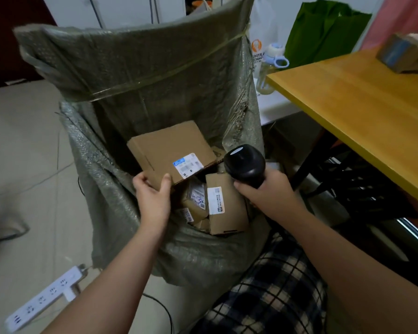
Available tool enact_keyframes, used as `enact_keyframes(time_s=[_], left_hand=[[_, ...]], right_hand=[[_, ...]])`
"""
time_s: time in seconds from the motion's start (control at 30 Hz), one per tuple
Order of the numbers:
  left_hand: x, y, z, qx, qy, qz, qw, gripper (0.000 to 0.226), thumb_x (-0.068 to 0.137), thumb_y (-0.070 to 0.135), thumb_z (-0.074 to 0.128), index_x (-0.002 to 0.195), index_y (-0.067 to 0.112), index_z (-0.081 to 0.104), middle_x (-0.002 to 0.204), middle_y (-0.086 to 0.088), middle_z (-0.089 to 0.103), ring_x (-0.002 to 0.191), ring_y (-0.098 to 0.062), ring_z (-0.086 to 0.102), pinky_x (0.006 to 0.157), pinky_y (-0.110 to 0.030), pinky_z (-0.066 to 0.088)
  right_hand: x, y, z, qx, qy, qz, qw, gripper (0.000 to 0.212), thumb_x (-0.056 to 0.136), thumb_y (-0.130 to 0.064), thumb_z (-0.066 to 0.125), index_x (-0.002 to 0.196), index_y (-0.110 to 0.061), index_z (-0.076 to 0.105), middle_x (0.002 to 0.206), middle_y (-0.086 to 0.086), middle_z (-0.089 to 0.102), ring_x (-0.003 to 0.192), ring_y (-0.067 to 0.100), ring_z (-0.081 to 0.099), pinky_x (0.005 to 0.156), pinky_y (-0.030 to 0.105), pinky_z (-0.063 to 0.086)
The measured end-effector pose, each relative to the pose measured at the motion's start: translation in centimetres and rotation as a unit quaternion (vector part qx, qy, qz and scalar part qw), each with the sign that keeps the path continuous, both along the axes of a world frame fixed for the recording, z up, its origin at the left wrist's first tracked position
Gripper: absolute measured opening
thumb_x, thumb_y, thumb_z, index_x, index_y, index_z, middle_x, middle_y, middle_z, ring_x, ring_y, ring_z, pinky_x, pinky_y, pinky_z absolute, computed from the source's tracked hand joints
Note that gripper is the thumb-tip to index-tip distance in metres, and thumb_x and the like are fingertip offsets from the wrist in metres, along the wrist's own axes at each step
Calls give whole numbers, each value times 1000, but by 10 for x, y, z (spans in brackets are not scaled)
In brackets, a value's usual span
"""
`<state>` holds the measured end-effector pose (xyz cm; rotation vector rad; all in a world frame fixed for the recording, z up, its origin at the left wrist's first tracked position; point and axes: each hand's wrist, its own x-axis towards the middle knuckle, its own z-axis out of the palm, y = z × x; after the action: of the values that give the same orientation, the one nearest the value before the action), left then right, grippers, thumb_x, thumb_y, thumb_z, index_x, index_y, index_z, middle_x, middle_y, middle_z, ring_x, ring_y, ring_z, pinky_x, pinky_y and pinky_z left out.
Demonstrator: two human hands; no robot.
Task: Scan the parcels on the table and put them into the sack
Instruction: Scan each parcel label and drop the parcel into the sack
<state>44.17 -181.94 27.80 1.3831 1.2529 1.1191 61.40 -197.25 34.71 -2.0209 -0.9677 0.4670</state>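
Observation:
A large grey-green woven sack (121,75) stands open on the floor left of the table. My left hand (153,194) grips the near corner of a flat cardboard parcel (164,145) with a white and blue label, holding it tilted over the sack's mouth. Inside the sack lie several brown parcels, one upright box (227,213) with a white label nearest. My right hand (266,191) holds a black barcode scanner (244,162) by its handle, its head just right of the flat parcel. Another taped parcel (405,53) rests on the wooden table (348,97) at the far right.
A white power strip (42,300) lies on the tiled floor at the lower left, with a black cable near it. A baby bottle (272,66), a white bag and a green bag (323,32) stand behind the table. My plaid-clad leg (270,292) is at the bottom.

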Motion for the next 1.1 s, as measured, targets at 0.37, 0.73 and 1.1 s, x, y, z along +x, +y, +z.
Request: enact_keyframes(time_s=[0.37,0.73,1.1], left_hand=[[97,40,36,15,289,-144,946,44,95,32,55,131,8,48,137,-17,38,123,-36,44,104,-37,34],[198,-69,111,249,214,-357,874,29,92,24,57,119,13,56,120,-8,53,115,-26,48,96,-32,37],[368,-208,153,332,227,-541,739,38,95,30,54,130,15,49,133,-9,44,125,-29,38,100,-33,31]], right_hand=[[35,-21,1,7,7,-94,996,24,75,-35,78,85,-17,66,74,0,66,73,13,63,64,26,47],[84,-117,72,100,40,-239,965,21,84,-27,71,87,-7,63,62,7,66,43,14,59,46,23,47],[172,-271,126,225,111,-409,877,13,85,-24,68,84,-12,62,51,4,60,40,18,55,41,26,47]])
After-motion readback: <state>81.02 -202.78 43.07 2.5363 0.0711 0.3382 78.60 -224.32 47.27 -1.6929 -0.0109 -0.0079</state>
